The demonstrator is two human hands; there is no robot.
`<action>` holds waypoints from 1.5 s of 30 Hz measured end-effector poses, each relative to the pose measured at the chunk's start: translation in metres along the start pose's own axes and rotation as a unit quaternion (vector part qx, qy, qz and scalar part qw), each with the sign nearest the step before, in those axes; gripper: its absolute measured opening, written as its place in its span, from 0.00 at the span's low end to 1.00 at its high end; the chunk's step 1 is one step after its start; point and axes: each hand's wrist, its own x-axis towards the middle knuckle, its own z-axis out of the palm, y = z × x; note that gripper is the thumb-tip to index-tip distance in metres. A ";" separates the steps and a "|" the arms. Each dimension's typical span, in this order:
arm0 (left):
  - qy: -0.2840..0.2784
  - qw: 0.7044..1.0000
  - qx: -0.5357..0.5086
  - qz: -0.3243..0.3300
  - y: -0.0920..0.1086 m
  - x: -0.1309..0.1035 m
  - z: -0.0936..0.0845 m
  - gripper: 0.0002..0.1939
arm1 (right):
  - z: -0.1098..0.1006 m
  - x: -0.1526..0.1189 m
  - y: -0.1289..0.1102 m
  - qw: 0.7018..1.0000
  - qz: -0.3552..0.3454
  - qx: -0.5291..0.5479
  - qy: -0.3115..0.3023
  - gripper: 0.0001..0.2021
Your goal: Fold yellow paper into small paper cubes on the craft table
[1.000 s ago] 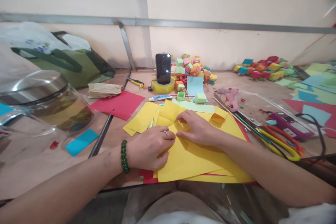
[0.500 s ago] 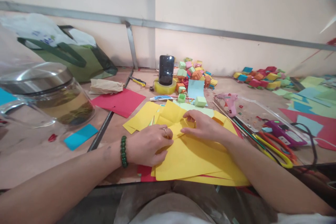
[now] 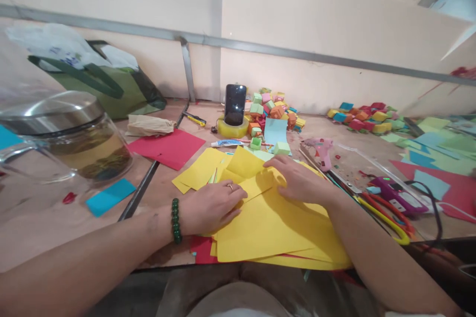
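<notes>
A folded piece of yellow paper (image 3: 256,185) lies on a stack of larger yellow sheets (image 3: 256,237) at the table's front edge. My left hand (image 3: 217,205), wearing a ring and a green bead bracelet (image 3: 176,220), rests on the yellow paper with its fingers stretched out. My right hand (image 3: 303,181) is curled round the right end of the folded piece, thumb below and fingers at the upper edge. Part of that grip is hidden by the hand itself. Behind both hands a creased yellow flap (image 3: 243,161) stands up. Red paper (image 3: 203,251) shows beneath the stack.
A phone (image 3: 235,104) leans upright in a tape roll (image 3: 232,129), beside piled paper cubes (image 3: 275,109). To the right lie a pink glue gun (image 3: 323,152), scissors (image 3: 394,223) and a purple power strip (image 3: 397,195). A glass teapot (image 3: 85,143) stands left.
My left hand has flattened onto the paper. The right hand has shifted slightly right and its fingers have closed in on the yellow paper. The view has tilted up a little.
</notes>
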 end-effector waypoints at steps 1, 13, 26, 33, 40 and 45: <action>0.004 1.000 0.011 -0.003 0.000 0.001 0.001 0.11 | -0.001 0.001 -0.003 1.000 -0.017 -0.019 0.013 0.29; -0.008 0.998 0.043 -0.033 0.000 0.005 0.001 0.13 | 0.002 0.004 -0.028 0.994 -0.003 -0.083 -0.069 0.24; 0.001 0.992 0.124 -0.006 0.002 0.005 -0.001 0.07 | 0.009 -0.001 -0.039 0.994 -0.092 -0.043 -0.044 0.22; 0.015 0.994 0.110 -0.025 -0.013 0.002 -0.005 0.10 | 0.015 0.006 -0.022 0.988 -0.127 -0.087 -0.003 0.16; 0.024 0.993 0.100 -0.050 -0.020 0.000 -0.011 0.08 | 0.012 0.002 -0.032 0.979 -0.161 -0.126 -0.006 0.08; -0.037 0.998 0.050 0.005 0.005 -0.001 -0.010 0.11 | 0.019 -0.004 -0.046 0.978 -0.197 -0.062 -0.008 0.07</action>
